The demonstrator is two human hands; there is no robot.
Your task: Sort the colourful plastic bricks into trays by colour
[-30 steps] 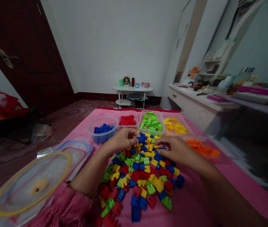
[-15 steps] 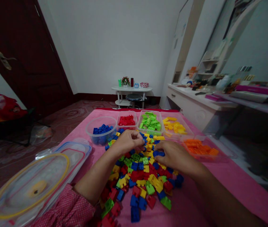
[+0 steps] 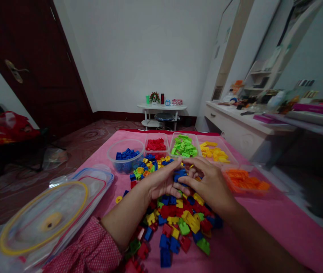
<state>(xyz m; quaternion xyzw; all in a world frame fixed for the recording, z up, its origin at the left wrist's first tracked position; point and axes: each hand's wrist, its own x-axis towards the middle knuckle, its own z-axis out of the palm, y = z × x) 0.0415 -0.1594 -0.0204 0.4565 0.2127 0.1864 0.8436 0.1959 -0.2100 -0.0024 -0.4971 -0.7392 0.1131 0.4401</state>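
Note:
Over a pile of mixed toy building blocks (image 3: 175,220), my hands meet. My left hand (image 3: 164,184) is turned palm up and cupped round blue building blocks (image 3: 180,174). From the right, my right hand (image 3: 209,180) reaches over that palm, its thumb and fingers curled about a blue block there. Its fingertips partly hide how many blocks lie between the hands. Red, yellow, green and blue blocks spread loosely below and beyond both hands.
Behind the pile stand a round tub of blue blocks (image 3: 125,161), a red-block box (image 3: 156,146), a green-block box (image 3: 185,146) and a yellow-block box (image 3: 215,153). An orange-block box (image 3: 246,180) sits right. Stacked lids (image 3: 55,216) lie left on the pink cloth (image 3: 235,246).
My right hand has brought a blue block up and left to my left hand. My left hand has rolled from palm down to palm up. The view has shifted slightly.

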